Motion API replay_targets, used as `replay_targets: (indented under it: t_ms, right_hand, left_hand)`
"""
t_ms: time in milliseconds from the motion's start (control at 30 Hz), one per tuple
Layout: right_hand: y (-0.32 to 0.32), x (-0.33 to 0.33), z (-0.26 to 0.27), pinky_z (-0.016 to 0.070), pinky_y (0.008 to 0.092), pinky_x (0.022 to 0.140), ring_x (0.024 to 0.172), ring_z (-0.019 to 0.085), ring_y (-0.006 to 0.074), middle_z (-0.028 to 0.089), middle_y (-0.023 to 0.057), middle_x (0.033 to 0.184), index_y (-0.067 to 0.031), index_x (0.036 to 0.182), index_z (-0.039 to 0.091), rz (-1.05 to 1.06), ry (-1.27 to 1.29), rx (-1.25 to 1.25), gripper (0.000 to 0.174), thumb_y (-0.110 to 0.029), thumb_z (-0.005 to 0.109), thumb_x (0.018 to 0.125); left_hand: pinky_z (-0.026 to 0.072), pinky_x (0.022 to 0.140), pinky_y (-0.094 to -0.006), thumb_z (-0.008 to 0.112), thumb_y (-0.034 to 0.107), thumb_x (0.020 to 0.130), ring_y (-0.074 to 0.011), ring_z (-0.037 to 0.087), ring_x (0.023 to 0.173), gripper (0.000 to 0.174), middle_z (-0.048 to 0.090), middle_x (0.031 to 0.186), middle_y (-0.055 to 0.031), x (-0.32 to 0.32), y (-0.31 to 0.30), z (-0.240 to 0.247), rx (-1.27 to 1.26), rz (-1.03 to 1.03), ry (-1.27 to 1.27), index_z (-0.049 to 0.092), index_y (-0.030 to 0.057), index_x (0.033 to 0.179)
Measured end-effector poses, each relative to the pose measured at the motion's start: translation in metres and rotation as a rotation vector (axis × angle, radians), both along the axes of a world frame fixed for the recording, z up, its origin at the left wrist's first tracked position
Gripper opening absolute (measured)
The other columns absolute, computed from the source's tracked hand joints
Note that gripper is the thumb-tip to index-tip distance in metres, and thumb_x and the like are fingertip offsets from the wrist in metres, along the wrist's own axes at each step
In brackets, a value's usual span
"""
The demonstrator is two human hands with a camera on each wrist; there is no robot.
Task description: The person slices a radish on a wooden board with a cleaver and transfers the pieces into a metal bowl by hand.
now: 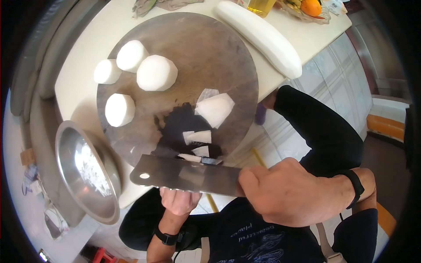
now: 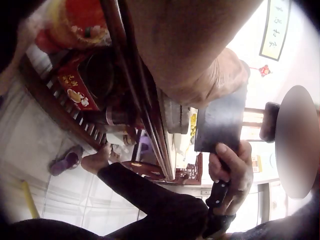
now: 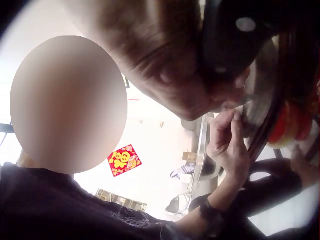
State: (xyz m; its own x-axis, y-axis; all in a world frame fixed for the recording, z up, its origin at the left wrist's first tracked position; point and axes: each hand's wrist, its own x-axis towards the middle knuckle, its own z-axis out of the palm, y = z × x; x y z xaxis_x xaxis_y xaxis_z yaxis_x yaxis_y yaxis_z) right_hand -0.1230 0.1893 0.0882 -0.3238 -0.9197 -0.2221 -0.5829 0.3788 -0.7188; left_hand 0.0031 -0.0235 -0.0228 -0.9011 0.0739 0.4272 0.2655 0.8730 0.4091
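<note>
My right hand (image 1: 291, 193) grips a cleaver (image 1: 175, 173), its broad blade lying across the near edge of the round wooden chopping board (image 1: 210, 39). Part of the black handle (image 2: 217, 194) shows in the left wrist view. At the blade's lower edge is my left hand (image 1: 180, 200), fingertips partly hidden behind the steel; I cannot tell whether they pinch anything. White radish slices (image 1: 215, 109) overlap on the board's right side, with smaller pieces (image 1: 199, 136) nearer the blade. Thick radish chunks (image 1: 157, 73) stand on the left half.
A steel bowl (image 1: 115, 206) holding white shreds (image 1: 92, 168) stands left of the board. One long peeled radish (image 1: 263, 41) lies along the table's right side. Farther back are a fruit dish with an orange (image 1: 311, 7) and a container of yellow liquid (image 1: 262, 6).
</note>
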Motion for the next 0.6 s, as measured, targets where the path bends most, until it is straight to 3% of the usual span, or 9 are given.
replay_targets:
  t_ms: [200, 267, 333, 600]
  right_hand:
    - [-0.006, 0.000, 0.000, 0.0482, 0.0331, 0.042, 0.051, 0.064, 0.0254, 0.060, 0.0194, 0.061, 0.0118, 0.078, 0.056, 0.005, 0.055, 0.037, 0.021, -0.005, 0.067, 0.073]
    - [-0.008, -0.003, 0.001, 0.0433, 0.0357, 0.040, 0.051, 0.060, 0.0284, 0.054, 0.0194, 0.072, 0.0096, 0.087, 0.049, 0.074, -0.024, 0.060, 0.024, -0.004, 0.064, 0.074]
    - [-0.011, -0.006, -0.004, 0.0439, 0.0355, 0.040, 0.051, 0.061, 0.0285, 0.055, 0.0195, 0.070, 0.0094, 0.085, 0.050, 0.067, -0.016, -0.014, 0.023, -0.003, 0.065, 0.073]
    - [-0.022, 0.004, -0.015, 0.0474, 0.0375, 0.046, 0.050, 0.061, 0.0314, 0.056, 0.0178, 0.059, 0.0077, 0.081, 0.052, -0.047, 0.155, -0.214, 0.019, 0.000, 0.064, 0.069]
  left_hand:
    - [0.0523, 0.082, -0.0400, 0.081, 0.016, 0.072, -0.0348, 0.066, 0.090, 0.030, 0.068, 0.100, -0.0153, 0.006, -0.002, -0.004, -0.008, -0.006, -0.006, 0.070, 0.0010, 0.096]
    - [0.0523, 0.083, -0.0400, 0.081, 0.017, 0.072, -0.0348, 0.066, 0.091, 0.032, 0.068, 0.101, -0.0153, 0.004, -0.001, -0.002, -0.007, -0.003, -0.010, 0.070, 0.0011, 0.097]
    - [0.0521, 0.085, -0.0430, 0.069, 0.002, 0.074, -0.0353, 0.067, 0.089, 0.021, 0.068, 0.098, -0.0187, 0.000, 0.002, 0.002, 0.015, 0.016, -0.014, 0.070, -0.0048, 0.094]
    - [0.0524, 0.082, -0.0425, 0.069, -0.006, 0.071, -0.0364, 0.064, 0.089, 0.018, 0.066, 0.096, -0.0176, -0.007, 0.010, -0.001, 0.074, 0.048, 0.077, 0.069, -0.0042, 0.089]
